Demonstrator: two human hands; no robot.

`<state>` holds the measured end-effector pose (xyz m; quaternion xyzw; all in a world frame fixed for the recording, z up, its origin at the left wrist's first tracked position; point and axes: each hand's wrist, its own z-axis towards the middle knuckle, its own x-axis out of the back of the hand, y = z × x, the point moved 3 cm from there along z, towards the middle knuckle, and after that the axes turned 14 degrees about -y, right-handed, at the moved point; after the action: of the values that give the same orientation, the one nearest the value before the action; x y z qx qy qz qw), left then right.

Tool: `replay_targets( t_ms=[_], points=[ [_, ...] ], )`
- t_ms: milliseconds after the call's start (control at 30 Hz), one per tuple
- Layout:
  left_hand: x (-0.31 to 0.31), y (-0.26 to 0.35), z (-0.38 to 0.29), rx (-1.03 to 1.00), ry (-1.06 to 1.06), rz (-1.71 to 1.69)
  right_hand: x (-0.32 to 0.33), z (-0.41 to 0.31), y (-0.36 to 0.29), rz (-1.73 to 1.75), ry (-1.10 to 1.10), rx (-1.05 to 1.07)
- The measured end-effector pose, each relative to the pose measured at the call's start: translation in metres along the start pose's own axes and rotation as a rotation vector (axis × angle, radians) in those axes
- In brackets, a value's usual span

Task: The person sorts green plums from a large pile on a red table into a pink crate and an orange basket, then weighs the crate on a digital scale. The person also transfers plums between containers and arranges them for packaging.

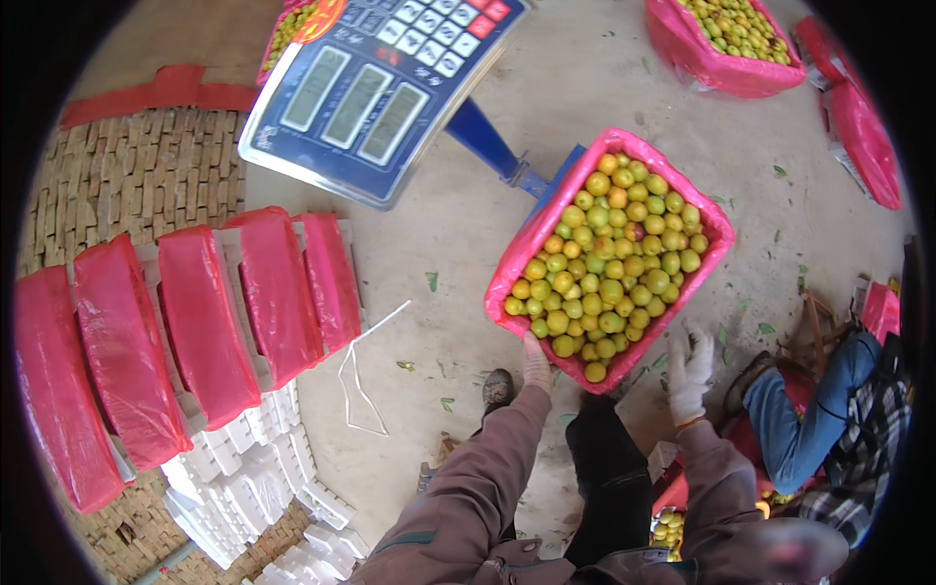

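A box lined with pink plastic film (502, 291) sits on the blue platform (559, 179) of a weighing scale, heaped with small round yellow-green fruits (610, 292) that look like jujubes. My left hand (537, 363), in a pale glove, is at the box's near left corner, its thumb against the lining and its other fingers hidden. To the right of the near corner is my right hand (689, 371), also in a white glove. Its fingers are loosely bent and apart, with nothing visible in them. The scale's blue display head with keypad (358, 102) rises on a post to the upper left.
Pink-lined boxes (208, 322) form a row at left above stacked white foam boxes (241, 468). Another fruit-filled box (720, 73) stands at upper right. At right sits a person in jeans (779, 431). A white strap (365, 380) and leaves lie on the concrete floor.
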<state>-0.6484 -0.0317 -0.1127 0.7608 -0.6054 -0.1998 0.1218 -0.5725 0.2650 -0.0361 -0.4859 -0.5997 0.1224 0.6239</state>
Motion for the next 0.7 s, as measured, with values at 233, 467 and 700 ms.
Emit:
replay_targets(
  t_ms=[233,467,700],
  points=[
    [0.009,-0.002,0.003,0.018,-0.019,0.073,0.036,0.16,-0.024,-0.367,0.113,0.127],
    [-0.005,0.009,-0.012,0.012,-0.052,-0.079,0.017,0.262,-0.023,-0.423,-0.482,-0.041],
    [-0.038,0.02,-0.018,-0.206,0.114,-0.316,-0.002,0.309,-0.023,-0.197,-0.624,-0.213]
  ],
)
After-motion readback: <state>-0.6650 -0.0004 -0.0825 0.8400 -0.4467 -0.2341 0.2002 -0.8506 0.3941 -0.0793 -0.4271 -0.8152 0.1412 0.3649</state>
